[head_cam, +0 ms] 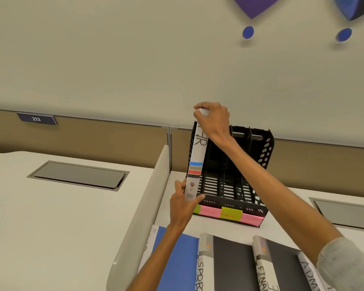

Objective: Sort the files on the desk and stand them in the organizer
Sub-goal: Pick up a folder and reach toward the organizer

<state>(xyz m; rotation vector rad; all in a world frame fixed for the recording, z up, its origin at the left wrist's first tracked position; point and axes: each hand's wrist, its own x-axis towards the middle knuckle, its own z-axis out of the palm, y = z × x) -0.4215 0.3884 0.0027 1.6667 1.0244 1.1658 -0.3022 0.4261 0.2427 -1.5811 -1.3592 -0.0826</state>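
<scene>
- White surface (286, 198), partly crossed by a forearm on the right.
- Lying flat along the bottom edge: blue file (177, 259), SPOR file (229, 265), FINA file (282, 261), ADM file (308, 270) — all cropped, spine titles incomplete.
- Black slotted organizer (235, 185) at the back, left wall hidden behind the binder.
- White ring binder (197, 156), upright at the organizer's leftmost slot — inside it or just before it, cannot tell.
- Right hand (214, 120) gripping the binder's top end and covering the start of the spine lettering.
- Left hand (183, 204) curled round its lower end.
- Pink and green sticky labels (231, 214) on the organizer's front, writing illegible.

White HR binder (196, 153) stands upright at left end of black organizer (265, 149)
</scene>
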